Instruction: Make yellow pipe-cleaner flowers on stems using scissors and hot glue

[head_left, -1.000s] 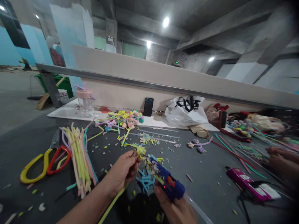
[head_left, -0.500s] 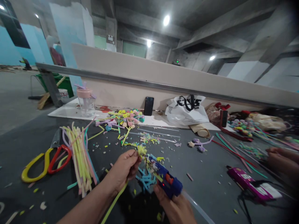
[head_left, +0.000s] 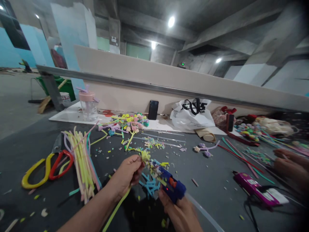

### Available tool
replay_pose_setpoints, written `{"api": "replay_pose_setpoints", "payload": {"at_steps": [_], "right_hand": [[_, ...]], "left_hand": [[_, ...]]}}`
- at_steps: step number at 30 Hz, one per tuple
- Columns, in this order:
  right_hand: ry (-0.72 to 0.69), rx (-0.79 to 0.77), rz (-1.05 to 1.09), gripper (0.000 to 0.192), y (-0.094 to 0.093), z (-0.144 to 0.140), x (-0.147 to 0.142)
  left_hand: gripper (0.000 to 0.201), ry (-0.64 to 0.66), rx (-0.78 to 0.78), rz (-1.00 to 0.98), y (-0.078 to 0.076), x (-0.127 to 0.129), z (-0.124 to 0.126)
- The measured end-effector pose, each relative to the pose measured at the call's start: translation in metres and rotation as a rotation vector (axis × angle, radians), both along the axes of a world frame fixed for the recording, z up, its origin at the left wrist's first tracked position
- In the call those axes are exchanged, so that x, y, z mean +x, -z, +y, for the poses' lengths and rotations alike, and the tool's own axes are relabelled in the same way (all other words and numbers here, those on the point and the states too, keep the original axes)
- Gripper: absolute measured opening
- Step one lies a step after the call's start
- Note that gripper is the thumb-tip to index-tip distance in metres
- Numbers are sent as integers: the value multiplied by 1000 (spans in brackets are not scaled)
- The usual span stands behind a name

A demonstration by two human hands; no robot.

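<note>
My left hand [head_left: 129, 172] pinches a yellow fuzzy-stem flower [head_left: 145, 156] just under its head, and the long yellow stem [head_left: 117, 209] hangs down past my wrist. In my right hand [head_left: 180, 211] is a blue hot glue gun [head_left: 172, 185], its nozzle end crusted with bits of coloured fluff and pointed at the flower. A clear glue stick [head_left: 205, 212] sticks out of its back. Whether the nozzle touches the flower, I cannot tell. Cut light-blue stem pieces [head_left: 151, 185] lie beneath, between my hands.
To the left are scissors [head_left: 49, 166] and a bundle of coloured stems [head_left: 82, 164]. Behind lie finished flowers [head_left: 130, 122], a phone [head_left: 153, 110], a cup [head_left: 88, 106] and a white bag [head_left: 191, 114]. On the right are a purple glue gun [head_left: 259, 190] and another person's hands [head_left: 289, 164].
The view has shifted very slightly. My right hand and the glue gun have moved a little left; my left hand keeps its pinch on the flower.
</note>
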State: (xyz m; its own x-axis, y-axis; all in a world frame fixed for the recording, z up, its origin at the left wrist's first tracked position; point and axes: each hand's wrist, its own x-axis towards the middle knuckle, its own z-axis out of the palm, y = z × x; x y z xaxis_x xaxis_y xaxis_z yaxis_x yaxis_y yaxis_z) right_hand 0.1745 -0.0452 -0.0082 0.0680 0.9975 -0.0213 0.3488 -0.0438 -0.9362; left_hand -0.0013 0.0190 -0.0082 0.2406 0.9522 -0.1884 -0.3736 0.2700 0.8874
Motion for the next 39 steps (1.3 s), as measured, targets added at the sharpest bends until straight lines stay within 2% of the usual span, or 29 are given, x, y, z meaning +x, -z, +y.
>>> {"api": "replay_pose_setpoints", "payload": {"at_steps": [5, 11, 16, 18, 22, 27, 32, 34, 36, 39], "right_hand": [[-14, -10, 42, 33, -1, 6, 4], [46, 37, 356, 33, -12, 15, 19], [147, -141, 698, 36, -19, 26, 43], [198, -218, 745, 37, -17, 31, 55], [269, -313, 684, 41, -10, 43, 73], [197, -454, 691, 41, -3, 56, 91], [177, -608, 617, 46, -9, 64, 104], [146, -661, 510, 50, -13, 63, 110], [116, -720, 318, 59, -17, 63, 118], [17, -680, -145, 62, -27, 63, 130]], "left_hand": [[24, -17, -24, -7, 3, -1, 2], [23, 19, -53, -92, 10, -6, 7], [23, 8, -67, -117, 13, -10, 9], [24, 7, -79, -100, 12, -10, 8], [26, 3, -86, -69, 8, -9, 7], [29, -4, -79, -77, 11, -8, 7], [30, 2, -87, -84, 16, -8, 11], [29, 1, -87, -89, 17, -9, 12], [28, -4, -75, -103, 17, -11, 12], [26, -4, -59, -119, 16, -13, 12]]}}
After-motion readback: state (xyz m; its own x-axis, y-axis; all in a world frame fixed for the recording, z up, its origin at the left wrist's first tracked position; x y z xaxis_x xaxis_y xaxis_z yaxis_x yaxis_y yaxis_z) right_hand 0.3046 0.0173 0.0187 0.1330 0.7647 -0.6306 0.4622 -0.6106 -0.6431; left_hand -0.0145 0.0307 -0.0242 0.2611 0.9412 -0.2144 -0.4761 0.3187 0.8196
